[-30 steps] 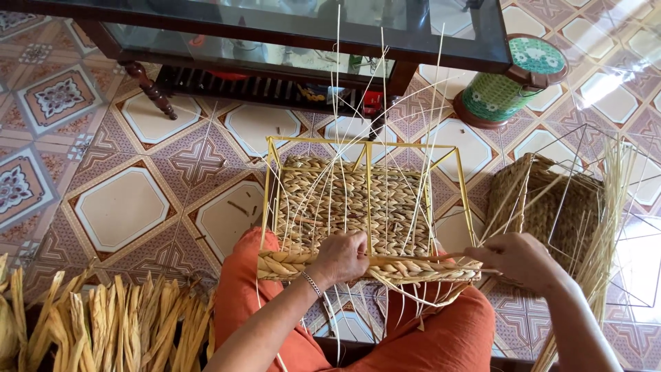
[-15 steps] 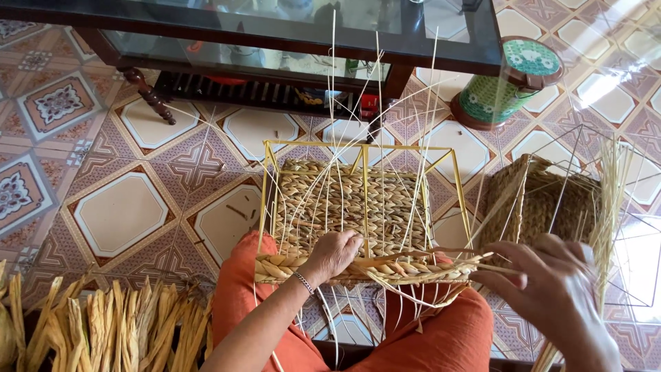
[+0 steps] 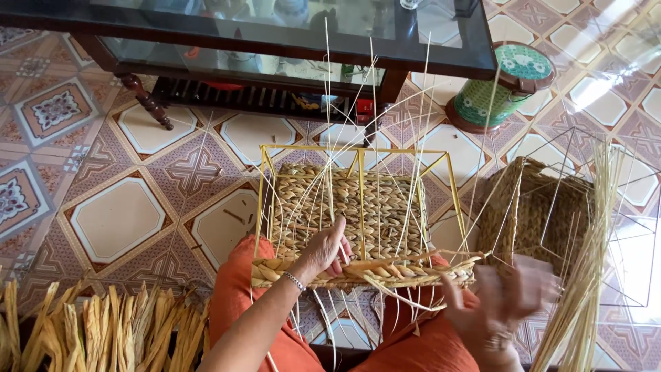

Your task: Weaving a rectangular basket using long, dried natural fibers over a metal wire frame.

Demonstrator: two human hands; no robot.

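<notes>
A half-woven basket on a yellow wire frame rests on my orange-clad knees, its woven bottom facing away. My left hand presses on the thick braided near edge and holds it steady. My right hand is blurred with motion at the basket's right corner, fingers spread around thin straw strands; whether it grips one I cannot tell. Long pale strands stick up from the weave.
A second woven basket on a wire frame stands to the right, with a sheaf of loose straw beside it. Dried flat leaves lie bottom left. A dark glass-topped table and a green woven stool stand ahead on the tiled floor.
My right hand has left the braided edge and swung down and right, pulling strands outward. My left hand has stayed on the braid, sliding slightly along it.
</notes>
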